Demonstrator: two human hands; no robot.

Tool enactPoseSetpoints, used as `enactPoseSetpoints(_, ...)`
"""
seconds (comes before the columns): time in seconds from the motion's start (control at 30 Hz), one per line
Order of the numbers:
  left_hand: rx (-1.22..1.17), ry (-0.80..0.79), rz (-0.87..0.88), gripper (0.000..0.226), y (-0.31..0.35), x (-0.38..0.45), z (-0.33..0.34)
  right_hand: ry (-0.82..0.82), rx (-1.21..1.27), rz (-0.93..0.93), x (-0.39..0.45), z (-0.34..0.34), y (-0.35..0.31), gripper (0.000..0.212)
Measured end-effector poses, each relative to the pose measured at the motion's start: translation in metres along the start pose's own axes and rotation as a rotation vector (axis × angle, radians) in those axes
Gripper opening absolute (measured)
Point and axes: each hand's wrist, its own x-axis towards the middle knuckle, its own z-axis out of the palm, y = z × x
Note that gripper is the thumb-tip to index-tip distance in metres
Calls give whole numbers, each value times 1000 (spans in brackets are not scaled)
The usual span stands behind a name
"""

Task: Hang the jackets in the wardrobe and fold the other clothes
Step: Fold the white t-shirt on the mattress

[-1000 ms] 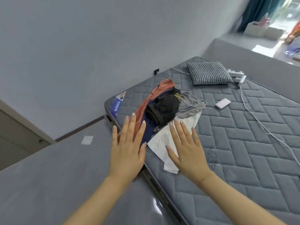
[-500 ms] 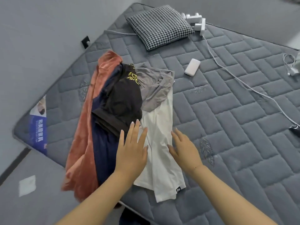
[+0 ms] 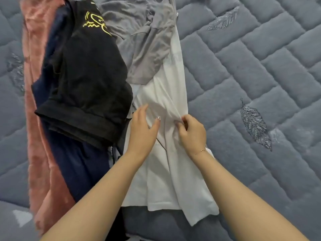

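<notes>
A heap of clothes lies on the grey quilted mattress (image 3: 251,70). A white garment (image 3: 166,180) stretches down the middle toward me. My right hand (image 3: 192,132) pinches a fold of it near its right edge. On the same cloth rests my left hand (image 3: 143,129), fingers spread and fairly straight. A grey garment (image 3: 144,44) overlaps the top of the white one. To the left sit a black garment with a yellow emblem (image 3: 86,75), a navy garment (image 3: 76,162) under it, and a fluffy pink one (image 3: 37,119) at the far left.
Bare quilted mattress with embroidered leaf motifs spreads to the right of the clothes. The mattress edge runs along the bottom left, where a pale patch (image 3: 22,217) shows on the floor beyond it.
The view has dropped and closed in on the pile. Both hands moved onto the white garment; my right hand's fingers have curled and gathered a fold of it.
</notes>
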Motion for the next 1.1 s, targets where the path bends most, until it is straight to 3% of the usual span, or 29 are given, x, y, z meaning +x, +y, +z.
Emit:
enactPoseSetpoints(0.17,-329,166,-305,77,26,21,13,6,371,140,-56,-39,8,19)
enactPoseSetpoints(0.23,-335,159,-339,71,36,21,24,-5,477,217,-86,-53,16,21)
enactPoseSetpoints(0.43,-193,9,-234,9,47,-46,68,-108,574,507,-171,-88,74,20)
enactPoseSetpoints(0.5,-156,-153,-220,9,49,-82,83,-185,589,582,-186,-107,95,18)
enactPoseSetpoints(0.57,-114,-331,-229,23,50,-108,95,-248,577,593,-182,-126,107,16)
enactPoseSetpoints(0.63,-105,-386,-249,25,50,-124,101,-243,560,604,-158,-137,113,18)
enactPoseSetpoints(0.73,-171,-223,-295,18,51,-124,98,-161,524,560,-95,-137,112,26)
enactPoseSetpoints(0.8,-242,45,-345,32,50,-109,92,-167,538,519,-54,-128,100,25)
enactPoseSetpoints(0.87,-147,298,-340,47,48,-84,82,-210,512,479,-25,-115,87,33)
enactPoseSetpoints(0.9,-61,350,-333,54,47,-69,77,-221,449,452,-15,-108,82,38)
enactPoseSetpoints(1.0,135,165,-313,67,43,-26,69,-144,293,363,-10,-97,75,33)
enactPoseSetpoints(1.1,246,-14,-217,47,41,-10,72,-25,379,381,-36,-110,90,23)
